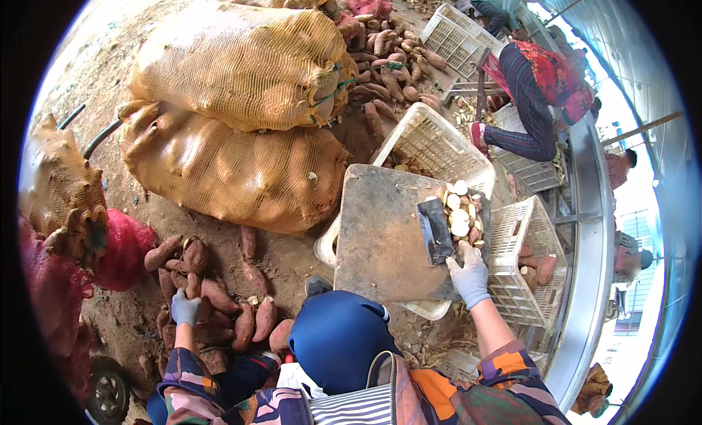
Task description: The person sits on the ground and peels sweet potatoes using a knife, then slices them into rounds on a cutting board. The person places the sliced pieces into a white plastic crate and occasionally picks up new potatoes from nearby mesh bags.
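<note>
My left hand (186,309), in a pale grey glove, reaches down to the pile on the ground and closes around a sweet potato (193,285). More sweet potatoes (219,296) lie about it. At the lower right edge of a worn board (380,235), my gloved right hand (470,277) is closed at the end of a dark, wide-bladed cleaver (436,232); its handle is mostly hidden by the fingers. The blade lies across the board. Pale cut slices and chunks of sweet potato (459,219) are heaped beside the blade, at the board's right side.
Two full orange mesh sacks (234,169) are stacked ahead, with pink sacks (126,251) at left. White plastic crates (523,260) stand right of and behind the board. A metal rail (591,242) runs along the right. Another person (537,96) bends over crates farther off.
</note>
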A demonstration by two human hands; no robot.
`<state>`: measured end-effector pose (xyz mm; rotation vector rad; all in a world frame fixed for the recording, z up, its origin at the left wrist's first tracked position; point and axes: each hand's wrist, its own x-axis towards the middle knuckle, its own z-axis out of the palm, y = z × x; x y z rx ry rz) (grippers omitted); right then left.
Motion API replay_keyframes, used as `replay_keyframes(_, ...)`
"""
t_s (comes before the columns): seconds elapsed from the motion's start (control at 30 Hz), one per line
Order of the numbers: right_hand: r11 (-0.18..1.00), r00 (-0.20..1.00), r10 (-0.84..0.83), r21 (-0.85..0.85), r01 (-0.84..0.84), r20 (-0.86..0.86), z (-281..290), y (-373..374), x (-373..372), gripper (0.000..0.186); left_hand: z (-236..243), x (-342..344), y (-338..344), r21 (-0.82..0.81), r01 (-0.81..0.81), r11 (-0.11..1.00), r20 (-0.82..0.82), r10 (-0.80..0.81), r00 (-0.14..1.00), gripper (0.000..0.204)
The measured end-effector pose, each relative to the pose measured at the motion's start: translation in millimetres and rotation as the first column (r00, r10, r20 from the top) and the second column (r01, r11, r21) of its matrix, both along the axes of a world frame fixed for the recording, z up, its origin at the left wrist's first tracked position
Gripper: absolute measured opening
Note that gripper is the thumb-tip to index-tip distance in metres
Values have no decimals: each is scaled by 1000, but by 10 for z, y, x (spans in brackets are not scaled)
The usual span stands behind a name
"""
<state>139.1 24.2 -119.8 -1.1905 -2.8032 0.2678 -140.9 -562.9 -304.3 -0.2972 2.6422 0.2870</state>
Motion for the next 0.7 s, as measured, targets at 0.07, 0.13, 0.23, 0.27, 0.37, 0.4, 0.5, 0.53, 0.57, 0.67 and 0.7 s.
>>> replay_keyframes(0.07, 984, 997, -15, -175, 28, 74, -158, 61, 153, 51, 264, -122, 250, 300, 131, 945, -230, -62, 971, 46)
replay_keyframes(0.13, 974, 994, 28, -228, -3, 109, -95, 13, 87, 50, 667, -255, 745, 361, 348, 865, -358, -216, 908, 50)
replay_keyframes(0.23, 843, 999, -39, -536, 50, 32, -135, 147, 174, 37, 1706, -256, 2039, 459, 566, 685, -491, -335, 804, 47)
replay_keyframes(0.27, 672, 985, -170, -733, 102, -19, -84, 155, 172, 31, 1895, -278, 2334, 406, 649, 643, -483, -451, 750, 50)
replay_keyframes(0.37, 454, 897, -351, -887, -87, -267, 236, -66, 131, 23, 2350, -237, 3275, 294, 874, 386, -535, -692, 485, 46)
replay_keyframes(0.4, 460, 888, -359, -882, -101, -288, 395, -155, 70, 22, 2492, -184, 3556, 307, 891, 334, -487, -749, 449, 42)
replay_keyframes(0.5, 728, 864, -251, -673, -129, -437, 461, -221, 160, 24, 2772, 162, 4346, 152, 953, 262, -215, -932, 291, 39)
replay_keyframes(0.53, 883, 892, -130, -460, -96, -434, 386, -218, 216, 24, 2727, 293, 4572, 118, 963, 244, -109, -960, 256, 39)
replay_keyframes(0.57, 939, 902, -51, -327, -103, -430, 498, -343, 121, 21, 2475, 432, 4616, -37, 969, 243, -122, -964, 237, 33)
replay_keyframes(0.67, 977, 969, 56, -188, -103, -239, 543, -419, 229, 16, 2160, 940, 4779, -26, 959, 283, -169, -947, 274, 29)
replay_keyframes(0.7, 979, 973, 73, -169, -111, -219, 509, -415, 258, 16, 2143, 1012, 4850, -26, 961, 275, -107, -957, 271, 30)
